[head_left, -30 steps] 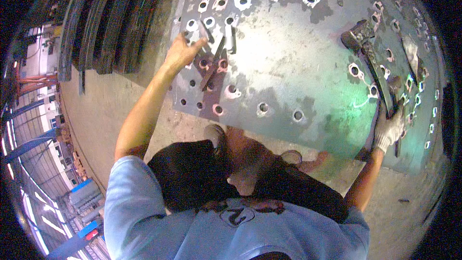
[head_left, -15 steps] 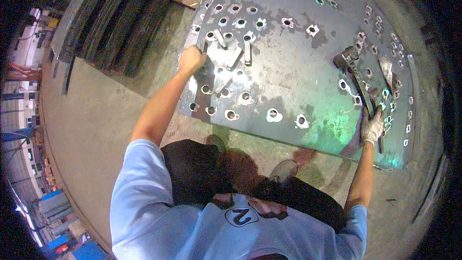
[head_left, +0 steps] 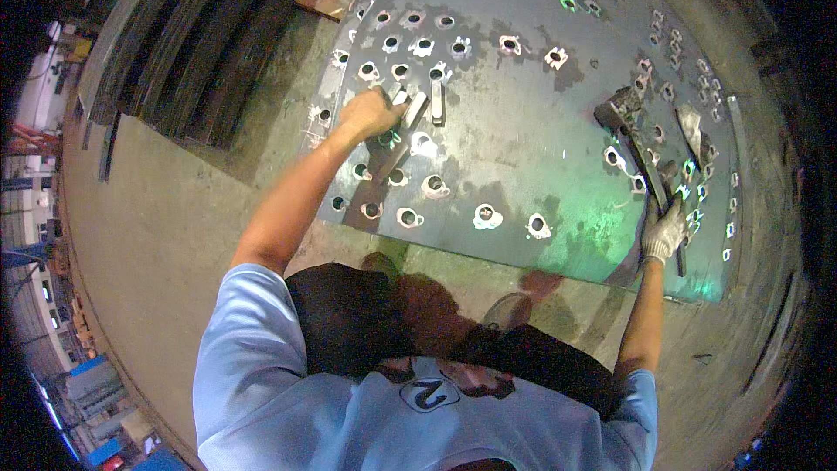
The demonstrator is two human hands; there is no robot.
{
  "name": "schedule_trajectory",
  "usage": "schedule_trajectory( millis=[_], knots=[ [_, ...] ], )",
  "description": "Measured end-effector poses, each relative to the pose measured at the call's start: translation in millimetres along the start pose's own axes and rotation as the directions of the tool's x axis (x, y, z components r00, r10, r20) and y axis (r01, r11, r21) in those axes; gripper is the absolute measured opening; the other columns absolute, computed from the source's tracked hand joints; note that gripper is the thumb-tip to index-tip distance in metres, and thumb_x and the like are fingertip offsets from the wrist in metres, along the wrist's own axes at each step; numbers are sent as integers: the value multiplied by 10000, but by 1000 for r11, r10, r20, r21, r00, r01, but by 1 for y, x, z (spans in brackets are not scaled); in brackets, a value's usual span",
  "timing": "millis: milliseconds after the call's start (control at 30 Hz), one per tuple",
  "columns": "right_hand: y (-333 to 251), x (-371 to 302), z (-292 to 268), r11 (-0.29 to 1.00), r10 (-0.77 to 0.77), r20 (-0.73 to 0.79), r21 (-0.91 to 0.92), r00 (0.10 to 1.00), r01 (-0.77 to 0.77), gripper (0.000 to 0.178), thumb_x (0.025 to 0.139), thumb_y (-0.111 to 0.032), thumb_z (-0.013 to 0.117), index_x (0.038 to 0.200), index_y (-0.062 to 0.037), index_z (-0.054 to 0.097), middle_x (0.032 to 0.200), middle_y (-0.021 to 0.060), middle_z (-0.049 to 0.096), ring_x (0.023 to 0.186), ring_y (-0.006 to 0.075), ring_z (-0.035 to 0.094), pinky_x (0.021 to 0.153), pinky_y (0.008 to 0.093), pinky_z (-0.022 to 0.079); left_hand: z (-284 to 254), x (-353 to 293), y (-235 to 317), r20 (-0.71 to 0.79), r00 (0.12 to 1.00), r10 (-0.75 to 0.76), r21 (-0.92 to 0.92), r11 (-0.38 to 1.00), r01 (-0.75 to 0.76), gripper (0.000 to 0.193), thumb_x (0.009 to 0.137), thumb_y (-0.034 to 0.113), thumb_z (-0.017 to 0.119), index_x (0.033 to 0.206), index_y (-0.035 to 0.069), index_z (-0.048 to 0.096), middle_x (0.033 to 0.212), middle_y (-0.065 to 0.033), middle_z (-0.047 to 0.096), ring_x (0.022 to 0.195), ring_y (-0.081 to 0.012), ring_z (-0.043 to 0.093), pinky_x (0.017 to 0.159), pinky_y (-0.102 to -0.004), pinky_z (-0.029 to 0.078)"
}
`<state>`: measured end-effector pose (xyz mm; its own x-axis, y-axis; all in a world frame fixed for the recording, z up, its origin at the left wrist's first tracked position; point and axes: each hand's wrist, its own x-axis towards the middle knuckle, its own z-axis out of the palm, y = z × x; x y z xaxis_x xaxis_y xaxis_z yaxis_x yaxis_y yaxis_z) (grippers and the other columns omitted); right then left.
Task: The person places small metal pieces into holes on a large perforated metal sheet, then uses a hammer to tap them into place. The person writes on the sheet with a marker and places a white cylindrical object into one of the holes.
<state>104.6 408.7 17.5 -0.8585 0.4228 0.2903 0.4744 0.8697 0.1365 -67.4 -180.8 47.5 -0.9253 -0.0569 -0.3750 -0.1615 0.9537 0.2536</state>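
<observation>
My bare left hand (head_left: 370,113) is closed on a short metal bar (head_left: 398,97) over the left part of a large steel plate (head_left: 523,139). Its fingers hide much of what they grip. Two loose bars lie close by: one tilted bar (head_left: 416,112) against the fingertips and one upright-looking bar (head_left: 438,103) to its right. Another flat bar (head_left: 395,160) lies nearer me. In a white knit glove, my right hand (head_left: 666,234) grips the long dark handle of a hammer (head_left: 643,161). The hammer's head rests toward the plate's middle right.
Many holes with rough, bright rims pierce the plate. A flat metal piece (head_left: 690,135) lies right of the hammer. Long dark steel sections (head_left: 200,52) are stacked on the floor at the upper left, with a reddish block (head_left: 323,3) beside them.
My left hand has moved right and slightly nearer, from the plate's left edge to the loose bars. My right hand keeps its hold on the hammer. The whole view has shifted slightly.
</observation>
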Motion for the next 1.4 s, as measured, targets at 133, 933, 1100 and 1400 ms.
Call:
schedule_trajectory(
  millis=[133,933,1100,1400],
  knots=[
    [17,0,8,998,26,-3,51,1000,-26,735,891,-502,616,1439,-55,412,1394,248,493,1259,422,485,1075,497,354,5,-24,41,-4,994,107,139,985,-106,789,764,580,690,1170,-84,562,1150,-274,609,1067,-410,625,896,-473,509],
    [-28,24,-24,975,-5,71,224,997,-11,523,755,-337,762,1183,-82,602,1019,179,661,912,368,641,799,459,514,7,1,-67,-259,938,228,-218,933,-287,671,733,383,765,1203,-63,590,1034,-223,691,907,-307,677,829,-421,527],
    [-19,22,13,958,45,-17,285,999,-38,798,778,-520,708,1376,-50,465,1443,220,433,1270,386,453,1084,505,314,-9,-89,-182,-293,955,-44,-511,851,-118,633,819,279,742,1270,-104,516,1250,-201,595,1098,-260,571,981,-363,432],
    [-41,22,16,984,-17,-106,176,994,35,775,810,-528,672,1381,-50,457,1354,206,519,1237,366,501,1069,473,354,135,-180,-386,-119,754,-646,-766,543,344,605,815,484,730,1008,-87,684,863,-168,693,727,-246,615,690,-410,515]
  ],
)
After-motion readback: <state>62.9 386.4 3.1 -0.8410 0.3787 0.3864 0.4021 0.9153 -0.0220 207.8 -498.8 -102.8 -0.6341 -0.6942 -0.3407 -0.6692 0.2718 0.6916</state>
